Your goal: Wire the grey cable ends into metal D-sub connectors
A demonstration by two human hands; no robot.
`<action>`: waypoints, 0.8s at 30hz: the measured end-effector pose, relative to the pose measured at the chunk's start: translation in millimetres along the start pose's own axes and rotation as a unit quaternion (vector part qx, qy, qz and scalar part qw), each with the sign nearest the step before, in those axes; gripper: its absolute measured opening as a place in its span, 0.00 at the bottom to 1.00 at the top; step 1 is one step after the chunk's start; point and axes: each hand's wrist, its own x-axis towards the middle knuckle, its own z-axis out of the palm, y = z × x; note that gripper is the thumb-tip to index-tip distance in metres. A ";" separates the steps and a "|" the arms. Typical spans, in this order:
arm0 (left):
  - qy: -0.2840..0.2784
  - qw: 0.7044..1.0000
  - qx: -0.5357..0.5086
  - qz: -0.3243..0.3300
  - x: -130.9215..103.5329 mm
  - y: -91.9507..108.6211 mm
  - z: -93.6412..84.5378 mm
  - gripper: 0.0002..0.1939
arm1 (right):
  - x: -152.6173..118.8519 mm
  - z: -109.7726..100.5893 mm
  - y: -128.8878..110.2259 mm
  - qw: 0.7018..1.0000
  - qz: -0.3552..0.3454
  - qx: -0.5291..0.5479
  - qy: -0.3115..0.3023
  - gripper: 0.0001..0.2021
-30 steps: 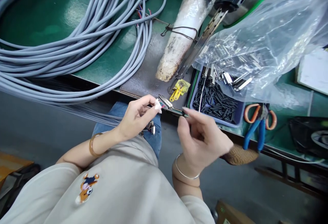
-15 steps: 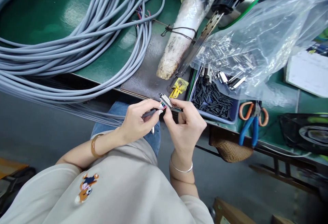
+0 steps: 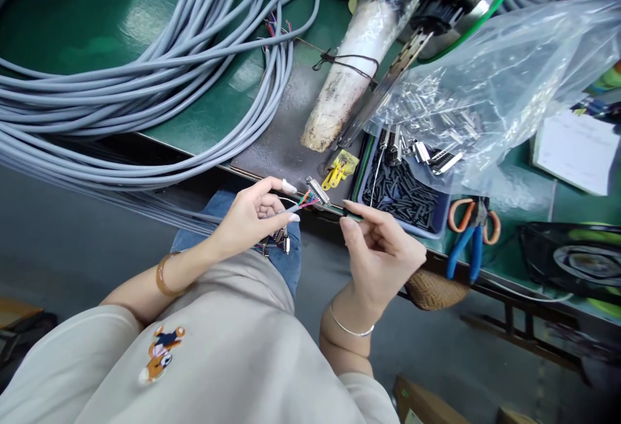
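Connector [image 3: 317,191] is just past the left fingertips, colored wires [image 3: 306,200] running into its back. Left hand [image 3: 257,213] has hold of the gray cable [image 3: 293,208] down by the thumb, forefinger tip up off it. Right hand [image 3: 381,246] is on the connector's other side, thumb and forefinger nearly together, can't tell if something tiny's pinched there. Beyond the fingers: yellow clips [image 3: 336,177], then a bin [image 3: 439,223] of black tubes [image 3: 407,200], with pliers [image 3: 466,249] farther right.
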 end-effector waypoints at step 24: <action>-0.089 0.970 0.087 0.208 2.2 24.0 12.2 0.06 | 7.5 -20.6 4.0 0.988 0.003 0.139 0.063 0.08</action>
